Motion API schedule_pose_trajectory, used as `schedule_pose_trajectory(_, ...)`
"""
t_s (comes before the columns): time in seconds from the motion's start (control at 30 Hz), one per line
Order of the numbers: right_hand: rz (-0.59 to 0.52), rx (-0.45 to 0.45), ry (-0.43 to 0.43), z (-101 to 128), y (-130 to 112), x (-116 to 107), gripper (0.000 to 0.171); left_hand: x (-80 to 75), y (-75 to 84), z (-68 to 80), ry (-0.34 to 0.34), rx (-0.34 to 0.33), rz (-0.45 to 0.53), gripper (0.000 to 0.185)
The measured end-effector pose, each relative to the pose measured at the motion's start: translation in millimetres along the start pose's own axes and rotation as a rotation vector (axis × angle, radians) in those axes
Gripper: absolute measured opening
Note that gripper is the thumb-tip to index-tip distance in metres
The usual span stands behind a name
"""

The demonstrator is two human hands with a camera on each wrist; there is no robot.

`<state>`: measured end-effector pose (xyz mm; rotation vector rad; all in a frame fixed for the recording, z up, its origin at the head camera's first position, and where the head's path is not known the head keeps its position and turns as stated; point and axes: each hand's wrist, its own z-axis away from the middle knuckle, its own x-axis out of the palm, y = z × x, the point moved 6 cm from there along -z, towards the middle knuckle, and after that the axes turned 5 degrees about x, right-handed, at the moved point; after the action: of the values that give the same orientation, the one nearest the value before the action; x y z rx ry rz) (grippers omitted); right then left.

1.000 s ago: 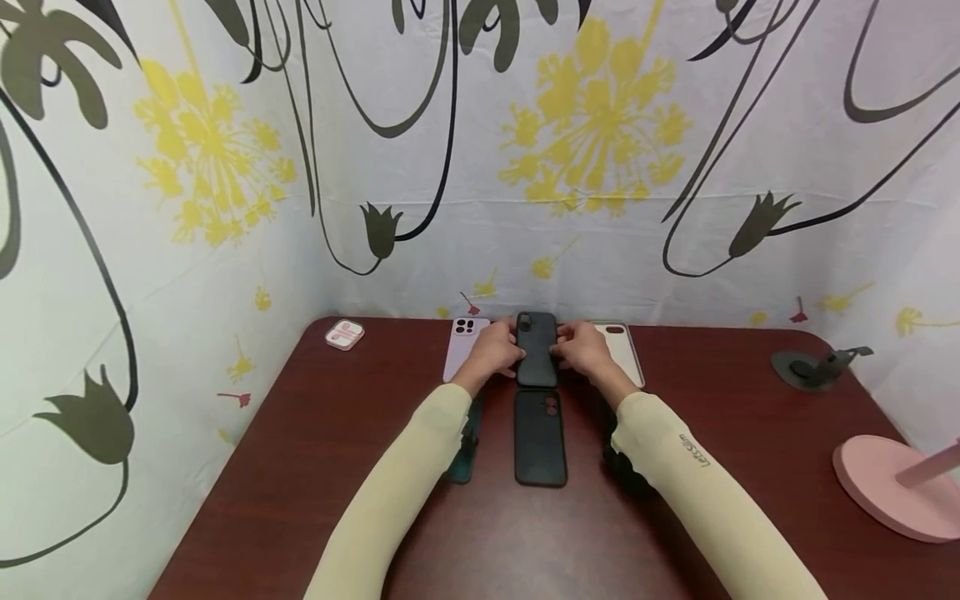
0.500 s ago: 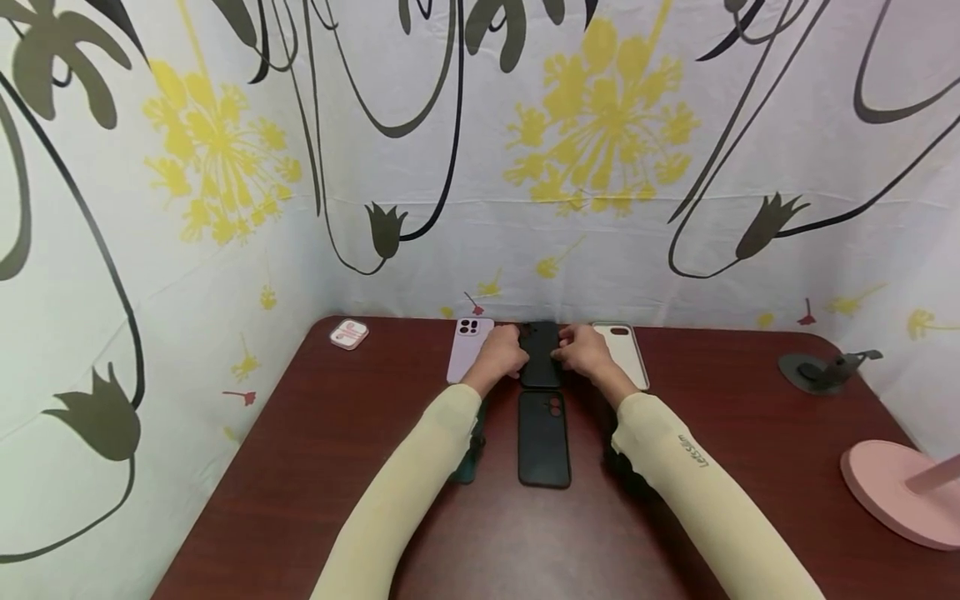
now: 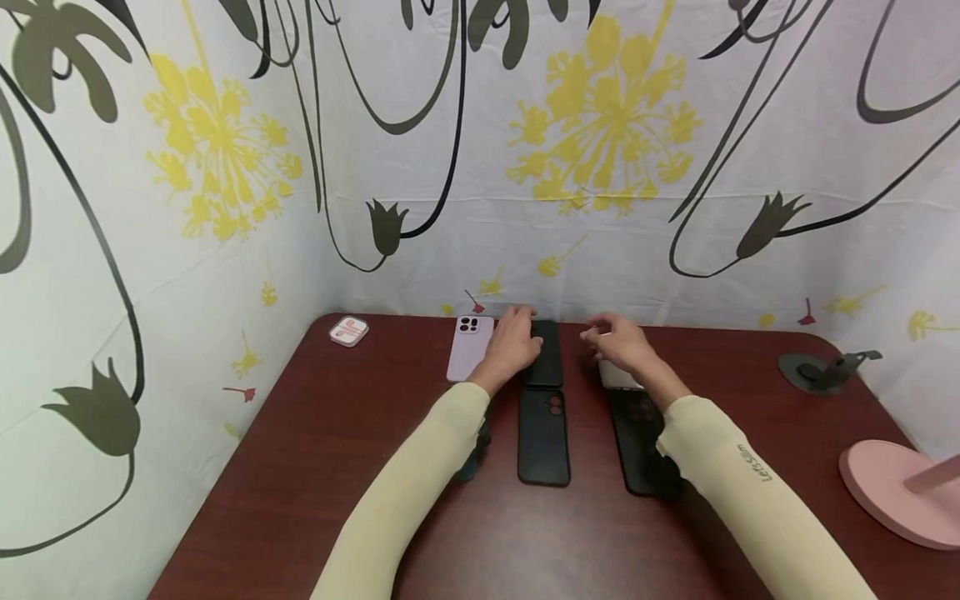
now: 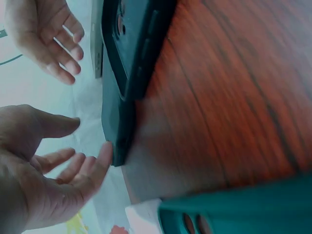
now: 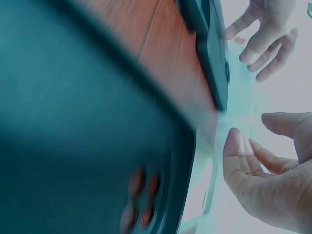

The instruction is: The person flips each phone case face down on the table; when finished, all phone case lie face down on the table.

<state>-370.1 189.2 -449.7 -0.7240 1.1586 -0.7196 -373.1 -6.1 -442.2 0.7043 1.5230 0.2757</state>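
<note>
My left hand [image 3: 519, 340] lies with loose, straight fingers at the left edge of a black phone case [image 3: 546, 365] in the back row. In the left wrist view one fingertip [image 4: 105, 150] touches that case's rim [image 4: 117, 112]. My right hand [image 3: 611, 340] hovers open and holds nothing, just above a white case [image 3: 619, 377] to the right. The right wrist view shows its fingers [image 5: 243, 156] spread, apart from the black case [image 5: 214, 53].
A lilac case [image 3: 470, 346] lies left of my left hand. The front row holds a teal case [image 3: 468, 457], a black case [image 3: 543, 437] and another black case [image 3: 639, 442]. A small earbud box [image 3: 348, 331], a grey stand [image 3: 821, 367] and a pink base [image 3: 896, 492] sit further out.
Both hands have let go of the black back-row case. The right hand has moved right, over the white case, uncovering the black case at front right. The left hand has opened.
</note>
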Motion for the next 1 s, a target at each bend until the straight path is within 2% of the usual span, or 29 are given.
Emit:
schedule_pose_trajectory(0.2, 0.054, -0.015, 0.101, 9.2, 20.1, -37.9, 0.049, 10.2, 20.2, -5.8, -0.015, 0.086, 0.178, 0.05)
schedule_pose_trajectory(0.27, 0.062, -0.007, 0.141, 11.3, 28.4, -47.7, 0.049, 17.1, 25.6, -6.8, -0.05, 0.093, 0.308, 0.051)
schedule_pose_trajectory(0.37, 0.081, -0.001, 0.197, 14.1, 39.6, -58.5, 0.048, 28.3, 32.7, -7.0, -0.12, 0.061, 0.551, 0.052)
schedule_pose_trajectory(0.43, 0.085, 0.006, 0.223, 16.3, 46.6, -63.3, 0.047, 35.7, 36.8, -6.5, -0.165, 0.016, 0.695, 0.054)
schedule_pose_trajectory(0.5, 0.081, 0.014, 0.237, 18.5, 52.5, -66.7, 0.047, 41.8, 41.4, -6.0, -0.197, -0.018, 0.773, 0.055)
schedule_pose_trajectory(0.6, 0.06, 0.039, 0.242, 18.6, 58.1, -67.4, 0.047, 48.0, 45.2, -5.8, -0.213, -0.062, 0.803, 0.056)
schedule_pose_trajectory(0.77, 0.018, 0.077, 0.208, 16.1, 62.2, -64.8, 0.048, 59.5, 51.3, -7.7, -0.189, -0.123, 0.808, 0.058)
schedule_pose_trajectory(1.0, -0.001, 0.127, 0.172, 17.1, 67.6, -59.3, 0.052, 71.9, 53.4, -8.9, -0.185, -0.174, 0.872, 0.067)
